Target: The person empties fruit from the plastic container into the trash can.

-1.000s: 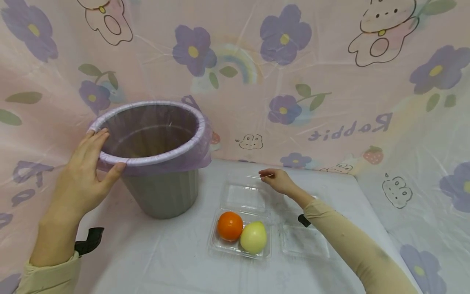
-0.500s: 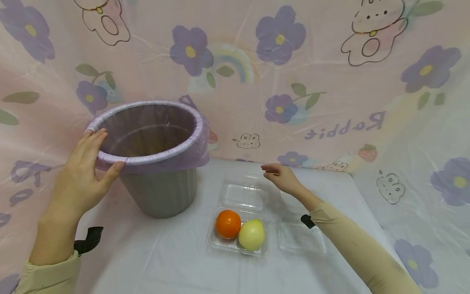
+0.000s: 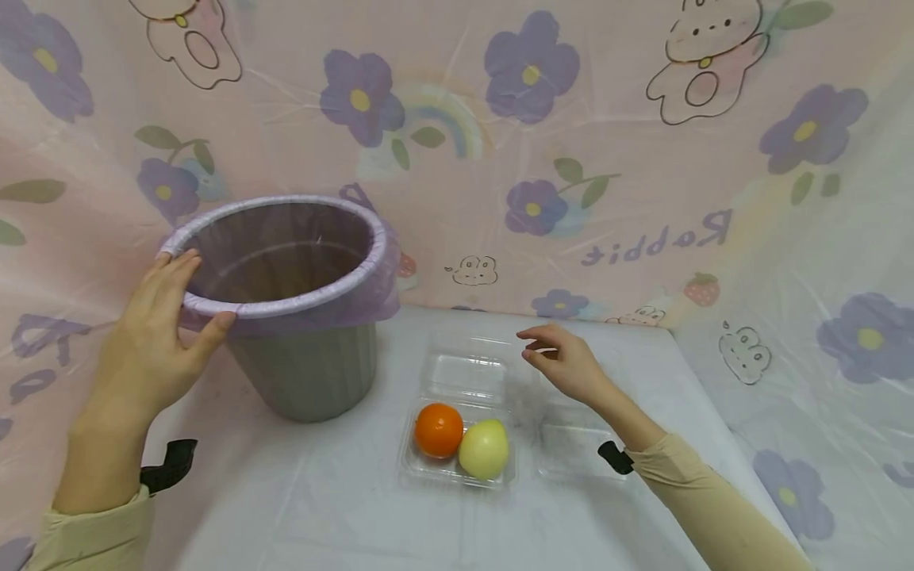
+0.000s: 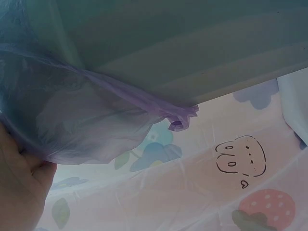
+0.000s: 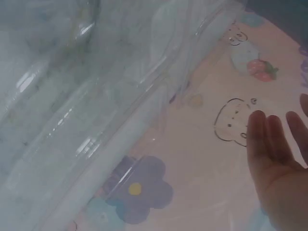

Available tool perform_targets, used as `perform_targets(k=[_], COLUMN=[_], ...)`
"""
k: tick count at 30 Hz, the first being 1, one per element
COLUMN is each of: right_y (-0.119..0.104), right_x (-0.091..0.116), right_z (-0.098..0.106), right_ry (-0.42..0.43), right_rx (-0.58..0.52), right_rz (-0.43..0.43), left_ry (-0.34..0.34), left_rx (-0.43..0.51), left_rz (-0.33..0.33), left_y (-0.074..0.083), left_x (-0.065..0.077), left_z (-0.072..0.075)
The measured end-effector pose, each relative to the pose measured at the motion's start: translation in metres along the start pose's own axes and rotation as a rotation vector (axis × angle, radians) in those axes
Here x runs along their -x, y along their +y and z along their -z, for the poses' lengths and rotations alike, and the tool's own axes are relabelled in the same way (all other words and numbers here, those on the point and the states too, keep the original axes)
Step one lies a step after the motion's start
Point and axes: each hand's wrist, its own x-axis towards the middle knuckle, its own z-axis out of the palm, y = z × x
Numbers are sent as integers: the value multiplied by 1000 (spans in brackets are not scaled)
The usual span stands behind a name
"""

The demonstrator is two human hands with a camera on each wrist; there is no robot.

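Observation:
In the head view my left hand rests on the rim of a grey trash can, fingers extended over the rim and thumb on its outer side. A purple bag lines the can and folds over the rim. My right hand hovers over the table with loosely bent fingers and nothing visible in it. Near it lies a clear plastic clamshell box, lid raised behind; in it sit an orange and a round pale yellow-green fruit. A second clear box lies to the right.
A white cover spreads over the table. Behind it hangs a pink curtain printed with flowers and rabbits. In the right wrist view, clear plastic fills the upper left.
One second ago my right fingertips pinched a thin pale edge or strip; they have parted and the hand has drawn slightly right. The view has shifted a little; my left hand stays on the rim.

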Motion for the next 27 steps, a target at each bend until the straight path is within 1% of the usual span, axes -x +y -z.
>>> perform_targets(k=[4,7,14,16,20,27], right_y=[-9,-13,-17,-17,-15,-9], right_x=[16,27,47,50,54,52], right_z=[-4,-11,-33,-40,-51,-61], right_ry=[-1,1,18,20,21,10], right_rx=[50,63,109,125,125,136], right_rz=[33,54,55,55,39,41], left_ry=[-7,-8,-1,2,5,3], left_rx=[-2,-5,1,4,5,1], left_rz=[11,17,13,9,5,6], left_y=[0,0,0,0,-1,-2], left_x=[1,1,0,0,0,-1], left_z=[1,1,1,0,-1,-1])
